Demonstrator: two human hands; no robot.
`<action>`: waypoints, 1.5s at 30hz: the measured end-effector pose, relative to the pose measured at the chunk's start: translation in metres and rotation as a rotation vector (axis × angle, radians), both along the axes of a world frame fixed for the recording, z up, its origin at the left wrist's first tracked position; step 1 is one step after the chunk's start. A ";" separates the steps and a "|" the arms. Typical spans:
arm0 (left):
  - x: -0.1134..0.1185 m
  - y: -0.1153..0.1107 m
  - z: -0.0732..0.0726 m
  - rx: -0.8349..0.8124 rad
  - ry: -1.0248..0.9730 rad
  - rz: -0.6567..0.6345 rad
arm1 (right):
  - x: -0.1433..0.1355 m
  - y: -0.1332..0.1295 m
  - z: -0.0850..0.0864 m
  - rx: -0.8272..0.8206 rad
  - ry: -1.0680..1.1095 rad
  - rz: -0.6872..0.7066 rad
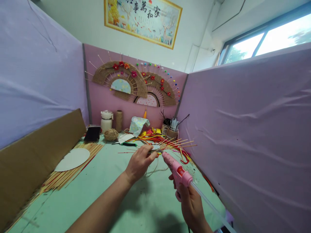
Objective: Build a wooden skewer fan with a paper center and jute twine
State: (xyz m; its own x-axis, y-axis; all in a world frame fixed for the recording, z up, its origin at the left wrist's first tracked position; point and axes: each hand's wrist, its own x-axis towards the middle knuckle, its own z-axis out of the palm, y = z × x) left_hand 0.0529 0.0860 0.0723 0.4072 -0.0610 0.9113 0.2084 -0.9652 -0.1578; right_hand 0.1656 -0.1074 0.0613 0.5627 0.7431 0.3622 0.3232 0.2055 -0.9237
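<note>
My right hand point(190, 202) is wrapped round a pink hot glue gun point(173, 164), with a long clear glue stick point(209, 204) coming out of its back end. The gun's nozzle meets the edge of a small stick fan point(155, 147), a pale blue centre piece with thin wooden sticks point(182, 144) fanning out to the right. My left hand point(141, 161) grips this fan by its near left side, and the fingers hide part of it. Loose twine point(155, 171) hangs beneath the fan onto the green tabletop point(102, 181).
Cut sticks point(65, 171) and a white oval card point(73, 159) lie left, beside a cardboard sheet point(41, 161). Behind are green-handled pliers point(128, 144), a twine ball point(111, 135), a lidded jar point(106, 120) and a pot of tools point(172, 132). Purple partitions point(247, 129) stand around.
</note>
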 end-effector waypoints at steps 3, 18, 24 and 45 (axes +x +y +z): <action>0.000 -0.001 0.002 0.015 -0.004 0.012 | -0.002 0.000 0.001 -0.008 0.019 -0.026; 0.000 -0.003 0.003 0.007 -0.003 0.024 | -0.001 0.000 0.000 -0.008 -0.023 -0.004; 0.000 0.000 -0.001 -0.016 -0.003 0.015 | -0.006 -0.001 0.006 -0.008 0.006 -0.018; 0.002 0.007 -0.007 -0.018 -0.032 -0.027 | -0.010 -0.001 0.011 -0.029 0.146 -0.044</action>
